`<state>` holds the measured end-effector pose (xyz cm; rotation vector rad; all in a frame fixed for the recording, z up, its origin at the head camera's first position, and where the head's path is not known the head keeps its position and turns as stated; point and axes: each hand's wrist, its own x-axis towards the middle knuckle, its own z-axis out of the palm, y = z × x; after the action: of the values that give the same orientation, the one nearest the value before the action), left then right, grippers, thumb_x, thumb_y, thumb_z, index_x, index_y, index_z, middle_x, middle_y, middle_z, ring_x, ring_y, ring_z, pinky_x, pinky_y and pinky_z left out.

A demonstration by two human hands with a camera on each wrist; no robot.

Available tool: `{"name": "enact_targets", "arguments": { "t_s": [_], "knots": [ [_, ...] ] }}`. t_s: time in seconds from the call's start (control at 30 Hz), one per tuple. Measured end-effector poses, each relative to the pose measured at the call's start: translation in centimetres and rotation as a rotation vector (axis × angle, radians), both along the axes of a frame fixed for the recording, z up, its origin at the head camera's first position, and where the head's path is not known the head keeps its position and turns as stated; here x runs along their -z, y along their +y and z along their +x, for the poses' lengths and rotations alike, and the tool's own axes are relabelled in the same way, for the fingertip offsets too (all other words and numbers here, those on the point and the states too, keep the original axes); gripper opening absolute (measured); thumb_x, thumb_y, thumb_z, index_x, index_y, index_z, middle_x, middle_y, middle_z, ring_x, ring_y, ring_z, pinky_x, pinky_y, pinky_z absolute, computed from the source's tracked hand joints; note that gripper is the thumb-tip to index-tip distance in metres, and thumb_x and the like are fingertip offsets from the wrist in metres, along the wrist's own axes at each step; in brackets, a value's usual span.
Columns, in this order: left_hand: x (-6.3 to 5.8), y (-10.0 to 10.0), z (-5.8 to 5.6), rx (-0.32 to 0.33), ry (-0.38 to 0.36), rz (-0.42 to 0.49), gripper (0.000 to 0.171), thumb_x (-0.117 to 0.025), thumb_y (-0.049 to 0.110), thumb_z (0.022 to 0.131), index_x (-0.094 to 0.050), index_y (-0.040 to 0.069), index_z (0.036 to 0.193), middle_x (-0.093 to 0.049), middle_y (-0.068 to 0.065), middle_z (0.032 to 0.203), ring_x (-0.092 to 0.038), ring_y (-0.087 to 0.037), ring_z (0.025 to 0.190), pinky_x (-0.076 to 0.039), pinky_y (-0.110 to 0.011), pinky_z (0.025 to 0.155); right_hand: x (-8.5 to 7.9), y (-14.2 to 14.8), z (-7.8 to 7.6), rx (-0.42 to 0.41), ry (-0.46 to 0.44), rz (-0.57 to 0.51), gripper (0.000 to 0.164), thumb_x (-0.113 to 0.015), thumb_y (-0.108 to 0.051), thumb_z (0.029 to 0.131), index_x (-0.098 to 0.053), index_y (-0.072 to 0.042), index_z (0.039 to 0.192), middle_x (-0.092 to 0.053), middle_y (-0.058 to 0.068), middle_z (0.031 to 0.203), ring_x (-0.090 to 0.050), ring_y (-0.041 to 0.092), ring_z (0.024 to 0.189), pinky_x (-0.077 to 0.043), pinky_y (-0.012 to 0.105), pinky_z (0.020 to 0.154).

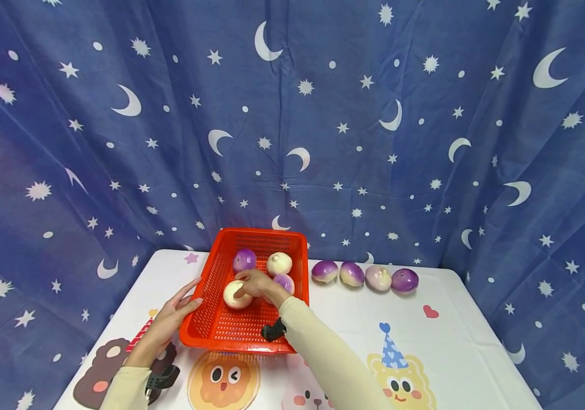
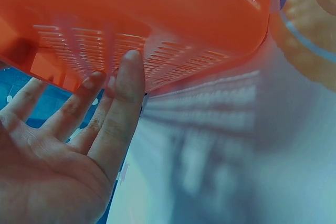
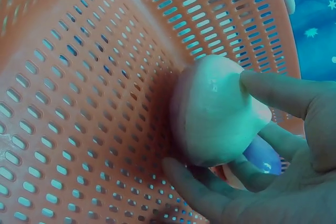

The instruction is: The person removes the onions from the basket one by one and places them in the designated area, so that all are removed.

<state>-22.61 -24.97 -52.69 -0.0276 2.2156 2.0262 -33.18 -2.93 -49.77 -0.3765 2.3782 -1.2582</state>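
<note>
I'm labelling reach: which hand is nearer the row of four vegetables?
Right: the right hand is left of the row, inside the red basket, gripping a vegetable; the left hand is farther, beside the basket's left wall.

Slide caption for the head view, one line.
Right hand grips a pale vegetable inside the red basket, left hand at its side; four more vegetables lie in a row.

The head camera faces forward-down, red basket [image 1: 231, 345] toward seven o'clock; wrist cameras share it closely, left outside, right looking in.
</note>
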Motion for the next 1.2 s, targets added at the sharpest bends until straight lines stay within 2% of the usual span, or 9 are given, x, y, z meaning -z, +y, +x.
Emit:
{"name": "enact_targets", "arguments": {
  "t_s": [0.17, 0.3, 0.57, 0.77, 1.03, 1.2],
  "knots": [
    [0.2, 0.1, -0.1, 0.003, -0.003, 0.0, 0.065, -0.058, 0.033, 0.099, -0.026, 0.03, 0.156, -0.044, -0.024, 0.147, -0.061, -0.032, 0.117, -0.057, -0.041, 0.091, 0.1, -0.1, 0.4, -0.001, -0.042, -0.033, 0.053, -0.077, -0.002, 0.077, -0.062, -0.005, 0.127, -0.065, 0.005, 0.102, -0.054, 0.013, 0.081, -0.052, 0.023, 0.071],
    [0.5, 0.2, -0.3, -0.004, -0.013, -0.008, 0.065, -0.058, 0.034, 0.099, -0.027, 0.031, 0.155, -0.045, -0.023, 0.147, -0.061, -0.034, 0.118, -0.057, -0.044, 0.093, 0.0, -0.2, 0.6, -0.01, -0.042, -0.057, 0.054, -0.078, -0.002, 0.078, -0.061, -0.004, 0.129, -0.063, 0.004, 0.099, -0.052, 0.011, 0.08, -0.048, 0.019, 0.067],
    [0.5, 0.1, -0.3, 0.024, 0.008, 0.016, 0.065, -0.057, 0.032, 0.099, -0.026, 0.029, 0.156, -0.044, -0.025, 0.147, -0.061, -0.035, 0.118, -0.058, -0.041, 0.091, -0.6, 0.0, 0.6, -0.002, -0.105, -0.138, 0.048, -0.078, -0.004, 0.079, -0.063, -0.009, 0.125, -0.058, 0.005, 0.103, -0.056, 0.013, 0.075, -0.059, 0.041, 0.074],
    [0.4, 0.1, -0.2, 0.019, 0.002, 0.01, 0.064, -0.058, 0.032, 0.099, -0.027, 0.03, 0.155, -0.045, -0.025, 0.147, -0.065, -0.03, 0.114, -0.058, -0.041, 0.089, -1.5, 0.0, 0.7, -0.036, -0.094, -0.191, 0.051, -0.078, -0.006, 0.079, -0.061, -0.009, 0.128, -0.063, 0.004, 0.109, -0.058, 0.013, 0.075, -0.057, 0.033, 0.065],
    [0.5, -0.2, -0.4, 0.023, 0.008, -0.003, 0.065, -0.058, 0.033, 0.099, -0.026, 0.03, 0.155, -0.045, -0.025, 0.147, -0.064, -0.031, 0.115, -0.058, -0.04, 0.089, -3.4, 0.5, 1.4, -0.052, -0.088, -0.23, 0.048, -0.079, -0.01, 0.08, -0.064, -0.016, 0.126, -0.063, 0.0, 0.108, -0.058, 0.014, 0.076, -0.057, 0.035, 0.068],
    [0.4, -0.3, -0.4, 0.012, 0.003, -0.017, 0.064, -0.058, 0.033, 0.099, -0.027, 0.031, 0.155, -0.045, -0.024, 0.148, -0.064, -0.029, 0.116, -0.058, -0.039, 0.09, -4.5, 1.2, 2.0, -0.051, -0.061, -0.247, 0.051, -0.079, -0.012, 0.08, -0.064, -0.019, 0.128, -0.062, -0.001, 0.111, -0.059, 0.015, 0.086, -0.056, 0.033, 0.07]
  ]
}}
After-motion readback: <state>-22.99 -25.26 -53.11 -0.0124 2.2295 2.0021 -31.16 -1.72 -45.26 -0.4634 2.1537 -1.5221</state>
